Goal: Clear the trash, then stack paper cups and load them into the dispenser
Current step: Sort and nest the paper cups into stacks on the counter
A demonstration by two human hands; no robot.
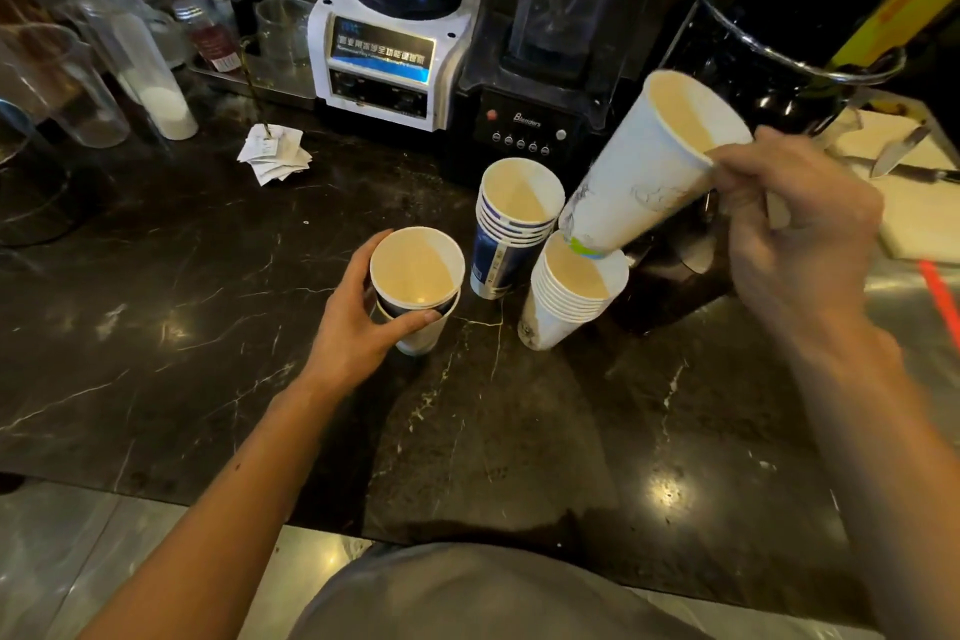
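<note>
My left hand (358,322) grips a short stack of two paper cups (418,286), a dark blue one nested in a white one, standing on the black marble counter (208,327). My right hand (795,229) pinches the rim of a tall white paper cup (649,172), tilted, with its base touching the mouth of a white stack of several cups (571,296). A stack of several blue-striped cups (511,224) stands just left of the white stack.
Two blenders (395,52) stand behind the cups. Crumpled receipts (272,153) lie at the back left beside clear plastic jugs (130,57). A black bucket (769,62) and a cutting board with a knife (904,151) sit at the right.
</note>
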